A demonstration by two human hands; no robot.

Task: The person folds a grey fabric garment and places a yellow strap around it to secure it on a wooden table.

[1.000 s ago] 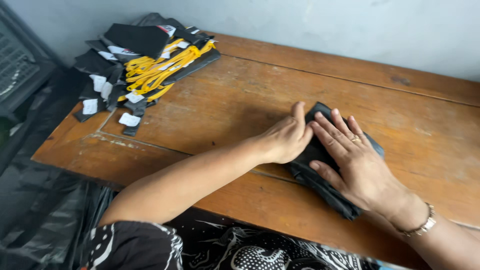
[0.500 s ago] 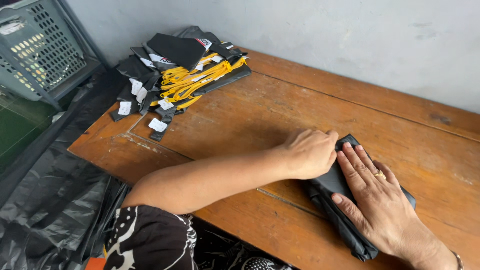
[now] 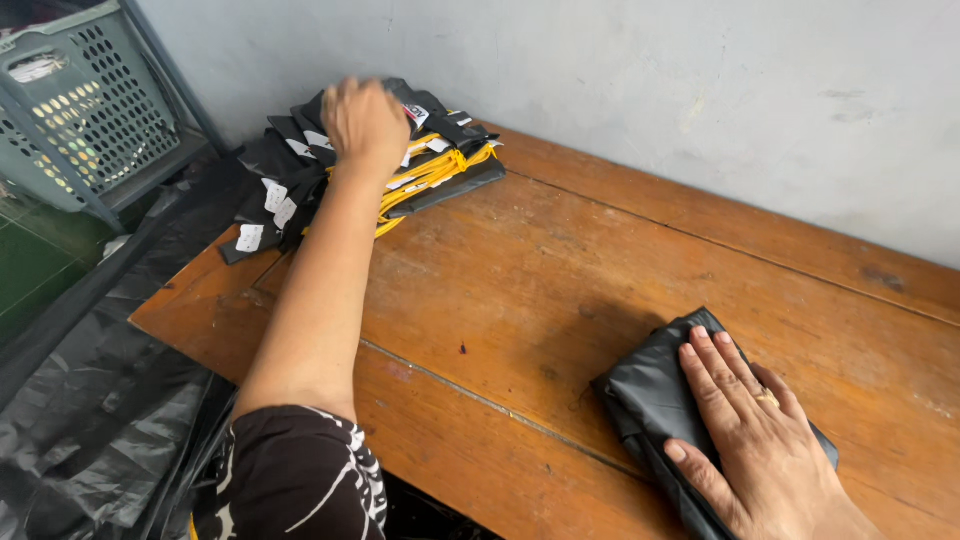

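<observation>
Wooden brown plank table [image 3: 620, 290] serves as our landmark. Right hand [image 3: 760, 450] lies flat at table's near right corner, fingers spread wide, palm pressing folded black plastic bag [image 3: 650, 395]. Left hand [image 3: 365, 122] reaches to table's far left corner, fingers curled down onto pile of black folded bags with yellow cords and white tags [image 3: 400, 165]; we cannot tell whether they grip anything. Grey perforated plastic basket [image 3: 75, 110] stands beyond table's left end. Black plastic sheet [image 3: 90, 430] lies below table's left edge.
</observation>
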